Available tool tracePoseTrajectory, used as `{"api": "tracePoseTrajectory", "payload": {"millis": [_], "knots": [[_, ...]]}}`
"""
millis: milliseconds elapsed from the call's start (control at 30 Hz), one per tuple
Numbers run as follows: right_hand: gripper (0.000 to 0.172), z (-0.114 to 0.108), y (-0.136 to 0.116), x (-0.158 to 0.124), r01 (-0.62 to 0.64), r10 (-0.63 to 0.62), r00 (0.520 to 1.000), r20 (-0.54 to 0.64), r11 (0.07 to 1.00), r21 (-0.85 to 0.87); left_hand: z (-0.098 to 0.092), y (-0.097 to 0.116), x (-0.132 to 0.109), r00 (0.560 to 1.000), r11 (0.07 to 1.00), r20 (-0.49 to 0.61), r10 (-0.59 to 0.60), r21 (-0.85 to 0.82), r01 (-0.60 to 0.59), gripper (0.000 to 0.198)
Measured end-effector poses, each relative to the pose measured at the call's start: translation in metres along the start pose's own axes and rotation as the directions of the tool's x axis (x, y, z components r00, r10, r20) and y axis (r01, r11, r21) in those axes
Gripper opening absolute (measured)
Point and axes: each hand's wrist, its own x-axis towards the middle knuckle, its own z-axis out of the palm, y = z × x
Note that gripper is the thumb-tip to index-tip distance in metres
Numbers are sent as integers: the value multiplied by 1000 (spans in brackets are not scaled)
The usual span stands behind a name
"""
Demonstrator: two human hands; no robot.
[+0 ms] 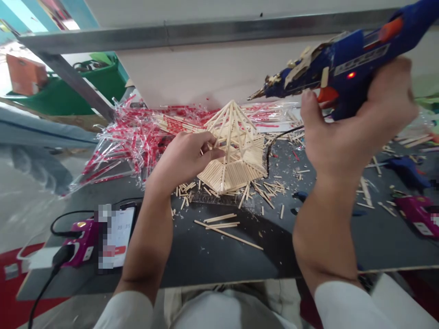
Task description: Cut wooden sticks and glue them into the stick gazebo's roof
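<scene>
My right hand (353, 123) grips a blue hot glue gun (356, 59) with a lit red light, raised above the table. Its nozzle points left, just over the peak of a small roof-like model of thin wooden sticks (236, 171). The model has a pointed frame of slanting sticks above a skirt of sticks laid side by side. My left hand (185, 157) is closed in a pinch on the left side of this frame. Loose sticks (222, 225) and a clear ruler (219, 199) lie in front of the model.
Plastic-wrapped bundles of red-marked sticks (130, 141) are heaped behind on the left. A phone (120, 233) and a purple power adapter (80, 242) lie at the left edge. Stick scraps, another blue glue gun (408, 171) and a second purple box (416, 214) are on the right.
</scene>
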Motion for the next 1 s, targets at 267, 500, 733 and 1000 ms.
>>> {"api": "tracePoseTrajectory", "payload": {"millis": [267,500,733,1000], "knots": [[32,-2,-1,-3,4,-3,1000,15,999,-46,-1,-5,-2,1000,1000,-17,-8,29,8,25],[37,1,1,-5,89,-96,994,-44,986,-138,-5,-5,-3,1000,998,-15,-2,64,3,34],[26,3,-5,-4,104,-109,993,-40,989,-106,-7,-2,-2,1000,995,9,-17,103,16,31],[41,9,-5,-10,115,-116,993,-10,990,-80,-6,-3,-3,1000,993,13,-13,114,11,30]]}}
